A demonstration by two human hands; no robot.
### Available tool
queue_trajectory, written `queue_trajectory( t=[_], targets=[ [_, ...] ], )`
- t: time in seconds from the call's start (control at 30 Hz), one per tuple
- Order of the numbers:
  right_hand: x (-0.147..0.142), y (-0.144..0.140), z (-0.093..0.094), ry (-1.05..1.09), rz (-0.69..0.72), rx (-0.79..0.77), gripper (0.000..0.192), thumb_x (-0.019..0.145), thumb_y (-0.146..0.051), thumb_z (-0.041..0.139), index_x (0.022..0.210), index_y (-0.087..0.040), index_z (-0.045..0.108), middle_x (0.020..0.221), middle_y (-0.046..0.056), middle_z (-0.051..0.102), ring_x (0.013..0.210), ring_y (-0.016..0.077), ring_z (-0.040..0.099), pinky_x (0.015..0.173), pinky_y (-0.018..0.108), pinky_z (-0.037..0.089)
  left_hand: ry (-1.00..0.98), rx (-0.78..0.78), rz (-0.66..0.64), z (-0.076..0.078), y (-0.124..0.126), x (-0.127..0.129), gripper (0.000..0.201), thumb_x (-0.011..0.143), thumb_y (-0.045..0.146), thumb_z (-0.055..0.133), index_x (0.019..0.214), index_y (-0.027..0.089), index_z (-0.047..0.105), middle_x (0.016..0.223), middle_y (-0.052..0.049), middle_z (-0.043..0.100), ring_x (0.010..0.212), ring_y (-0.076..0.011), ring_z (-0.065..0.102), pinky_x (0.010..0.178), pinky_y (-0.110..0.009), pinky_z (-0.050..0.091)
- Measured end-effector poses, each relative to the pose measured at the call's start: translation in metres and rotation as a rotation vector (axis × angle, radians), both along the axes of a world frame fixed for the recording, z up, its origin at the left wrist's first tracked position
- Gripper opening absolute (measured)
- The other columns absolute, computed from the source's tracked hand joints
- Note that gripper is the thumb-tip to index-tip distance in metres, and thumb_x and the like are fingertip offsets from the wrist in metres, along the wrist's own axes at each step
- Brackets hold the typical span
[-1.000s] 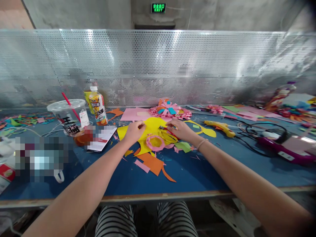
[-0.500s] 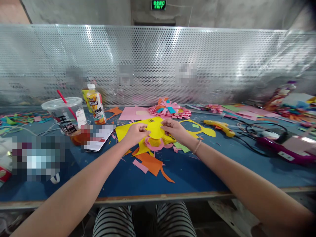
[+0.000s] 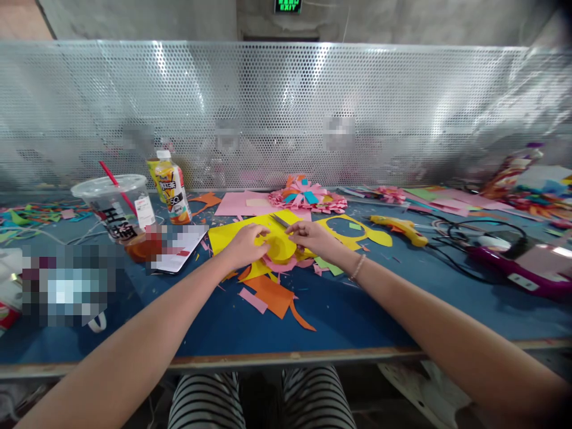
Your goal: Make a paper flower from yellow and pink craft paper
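A yellow paper circle [image 3: 282,250] lies low over a pink paper ring [image 3: 286,264], on top of other paper pieces. At its left edge is my left hand [image 3: 247,245], the thumb and fingers curved and apart with nothing visible between them. My right hand [image 3: 310,237] is at the circle's upper right, its fingertips drawn together. Whether they pinch anything is too small to tell. Close to those fingertips, a dark, narrow metal blade [image 3: 280,220] rests on a yellow paper sheet [image 3: 226,238]; its other end is hidden.
Orange paper [image 3: 274,296] lies in front. Behind sit a pink fringed paper flower [image 3: 304,195] and pink sheets [image 3: 230,204]. A yellow glue gun [image 3: 397,229] with cables is on the right. A plastic cup [image 3: 111,208], a bottle [image 3: 173,190] and a phone-like slab [image 3: 181,247] stand left. A perforated metal screen [image 3: 277,89] rises behind.
The yellow circle, earlier held up between both hands, has come down onto the pink ring. My left fingers have come off its edge. More of the dark blade behind it now shows.
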State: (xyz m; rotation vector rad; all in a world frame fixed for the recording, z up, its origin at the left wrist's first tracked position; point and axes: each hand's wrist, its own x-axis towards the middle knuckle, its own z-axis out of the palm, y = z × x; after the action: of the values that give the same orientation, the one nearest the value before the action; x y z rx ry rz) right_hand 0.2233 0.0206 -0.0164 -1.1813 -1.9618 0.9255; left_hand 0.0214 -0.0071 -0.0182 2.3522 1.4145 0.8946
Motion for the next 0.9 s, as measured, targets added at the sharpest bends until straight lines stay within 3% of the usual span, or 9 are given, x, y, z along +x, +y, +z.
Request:
queue_trajectory(
  t=[0.13,0.23,0.53,0.9],
  targets=[
    [-0.001,-0.001,0.001,-0.025,-0.001,0.003,0.010,0.072,-0.015,0.053,0.081,-0.016,0.056,0.056,-0.001,0.056,0.046,0.0096,0.054,0.045,0.021,0.042,0.120,-0.151,-0.099,0.003,-0.002,-0.008,0.068,0.059,0.048,0.064,0.118,0.017,0.048,0.125,-0.012,0.049,0.115,-0.0273,0.045,0.094,-0.038,0.038],
    [-0.001,-0.003,0.002,-0.050,-0.010,0.025,0.011,0.071,-0.016,0.054,0.081,-0.015,0.057,0.056,-0.001,0.056,0.046,0.0100,0.053,0.044,0.021,0.040,0.179,-0.172,-0.112,-0.001,0.000,-0.010,0.081,0.053,0.058,0.065,0.121,0.018,0.046,0.126,-0.013,0.048,0.117,-0.0301,0.043,0.093,-0.040,0.037],
    [-0.004,-0.008,0.005,-0.298,-0.056,0.172,0.015,0.071,-0.016,0.051,0.083,-0.013,0.060,0.060,0.000,0.059,0.050,0.0087,0.051,0.046,0.019,0.035,0.267,-0.143,-0.102,-0.008,0.005,-0.007,0.076,0.053,0.061,0.062,0.117,0.022,0.048,0.124,-0.008,0.050,0.115,-0.0286,0.043,0.095,-0.038,0.036],
    [-0.006,-0.013,0.006,-0.401,-0.077,0.178,0.018,0.070,-0.012,0.049,0.082,-0.013,0.061,0.061,0.000,0.059,0.051,0.0082,0.050,0.048,0.019,0.034,0.315,-0.114,-0.100,-0.011,0.008,-0.006,0.075,0.053,0.059,0.064,0.117,0.023,0.048,0.121,-0.007,0.052,0.111,-0.0292,0.045,0.094,-0.041,0.036]
  ],
)
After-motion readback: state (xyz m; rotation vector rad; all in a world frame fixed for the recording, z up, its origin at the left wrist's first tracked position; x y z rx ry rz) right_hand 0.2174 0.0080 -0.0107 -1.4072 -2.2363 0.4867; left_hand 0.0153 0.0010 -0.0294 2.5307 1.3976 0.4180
